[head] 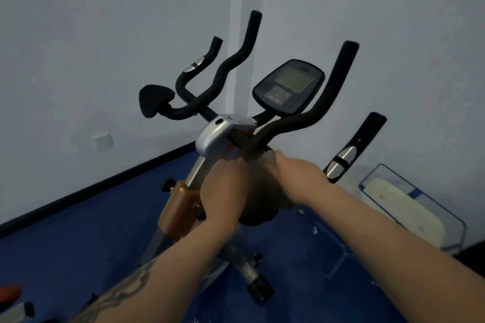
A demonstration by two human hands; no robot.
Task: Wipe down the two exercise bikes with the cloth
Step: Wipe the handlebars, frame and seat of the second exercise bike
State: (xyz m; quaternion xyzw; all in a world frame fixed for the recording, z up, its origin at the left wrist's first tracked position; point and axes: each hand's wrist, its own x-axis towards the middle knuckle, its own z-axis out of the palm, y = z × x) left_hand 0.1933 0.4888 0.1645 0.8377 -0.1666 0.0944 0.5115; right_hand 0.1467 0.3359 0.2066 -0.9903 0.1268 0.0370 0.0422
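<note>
One exercise bike (223, 136), two hands (225, 191).

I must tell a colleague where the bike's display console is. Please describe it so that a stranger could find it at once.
Start at the exercise bike facing the corner of the pale walls. Among its curved black handlebars, right of centre, sits the console. It is the only flat, rounded dark panel there, with a greenish screen and small buttons below.

A blue floor (78, 252) meets pale walls at a dark skirting (105, 181). On it stands an exercise bike (217, 136), its foot bar (256, 283) resting on the blue. At right, a clear-sided bin (388, 178) on a light frame (338, 257) stands near the wall.
</note>
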